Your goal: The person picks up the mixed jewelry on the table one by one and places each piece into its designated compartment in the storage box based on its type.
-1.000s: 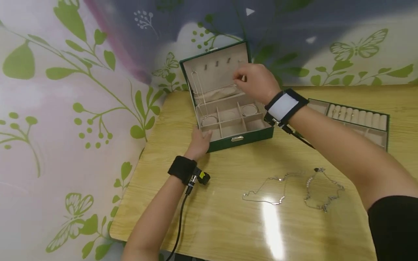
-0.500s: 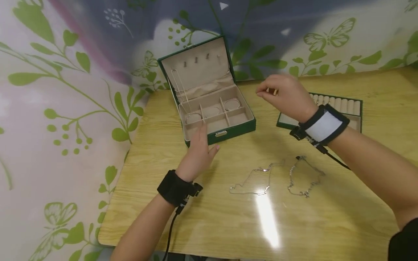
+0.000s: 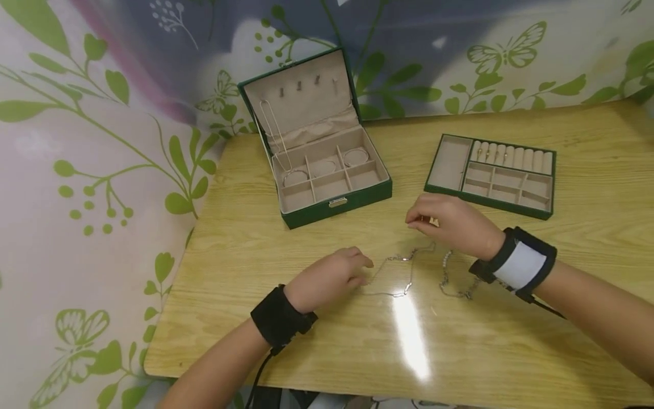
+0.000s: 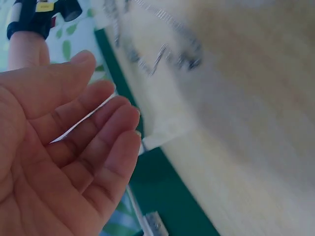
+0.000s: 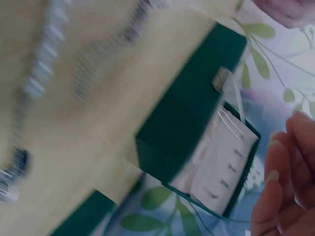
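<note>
Two silver chain pieces lie on the wooden table (image 3: 245, 352) in the head view. Reaching over the left end of one, a thin necklace (image 3: 403, 259), is my left hand (image 3: 329, 278), its fingers loosely bent. The left wrist view shows that palm (image 4: 29, 182) with nothing in it. My right hand (image 3: 457, 224) hovers above the far side of the other piece, a chain with shiny links (image 3: 445, 268), partly hidden by the wrist strap. Its fingers (image 5: 275, 191) curve loosely, and no object shows between them in the right wrist view.
Behind the hands stands an open green jewelry box (image 3: 357, 197), a necklace hanging inside its lid and round bracelets in its compartments. A green-edged tray (image 3: 501, 207) with several rings on its rolls lies at right. A patterned wall covering (image 3: 403, 105) borders the table.
My right hand has come down from the box lid toward the table's middle. My left hand has left the box's front corner and moved right, to the necklace.
</note>
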A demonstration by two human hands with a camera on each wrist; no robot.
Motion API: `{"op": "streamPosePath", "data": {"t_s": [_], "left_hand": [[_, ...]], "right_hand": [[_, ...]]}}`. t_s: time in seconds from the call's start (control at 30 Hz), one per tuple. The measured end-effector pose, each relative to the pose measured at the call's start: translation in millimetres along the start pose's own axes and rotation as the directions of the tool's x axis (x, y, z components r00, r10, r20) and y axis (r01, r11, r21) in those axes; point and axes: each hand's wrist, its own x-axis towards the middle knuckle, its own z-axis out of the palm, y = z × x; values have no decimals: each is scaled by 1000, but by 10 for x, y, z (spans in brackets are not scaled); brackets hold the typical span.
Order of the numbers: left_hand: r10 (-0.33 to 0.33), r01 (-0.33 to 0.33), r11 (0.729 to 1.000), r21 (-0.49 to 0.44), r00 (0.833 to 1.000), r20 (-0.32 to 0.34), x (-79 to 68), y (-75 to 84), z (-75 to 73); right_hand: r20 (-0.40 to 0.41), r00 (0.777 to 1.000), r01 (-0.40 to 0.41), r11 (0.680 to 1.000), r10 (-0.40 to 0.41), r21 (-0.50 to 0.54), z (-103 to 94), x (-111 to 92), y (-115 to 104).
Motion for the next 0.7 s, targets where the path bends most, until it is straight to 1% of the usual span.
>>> {"op": "streamPosePath", "data": {"t_s": [0.07, 0.17, 0.27, 0.33, 0.43, 0.53, 0.63, 0.7], "left_hand": [[37, -37, 999, 24, 999, 16, 12, 16, 58], [65, -67, 996, 66, 998, 24, 31, 57, 120], [60, -62, 990, 123, 998, 25, 50, 91, 170], [44, -48, 985, 164, 999, 27, 57, 109, 194], [17, -23, 974, 224, 1000, 26, 54, 121, 225], [1, -4, 966, 259, 1000, 9, 47, 123, 262], [-4, 4, 966, 260, 1000, -4, 40, 136, 289], [-10, 10, 970, 243, 1000, -3, 39, 149, 303]], "right_hand": [[44, 999, 23, 1000, -22, -3, 38, -65, -3], [94, 993, 72, 997, -71, -7, 99, -127, -27], [141, 982, 130, 992, -129, 5, 185, -156, -101], [185, 971, 149, 989, -150, 21, 257, -164, -172], [246, 958, 136, 989, -145, 55, 377, -157, -293], [281, 950, 128, 991, -134, 40, 515, -153, -387], [296, 948, 127, 992, -119, -8, 632, -178, -449], [303, 948, 120, 992, -102, -41, 690, -206, -475]]}}
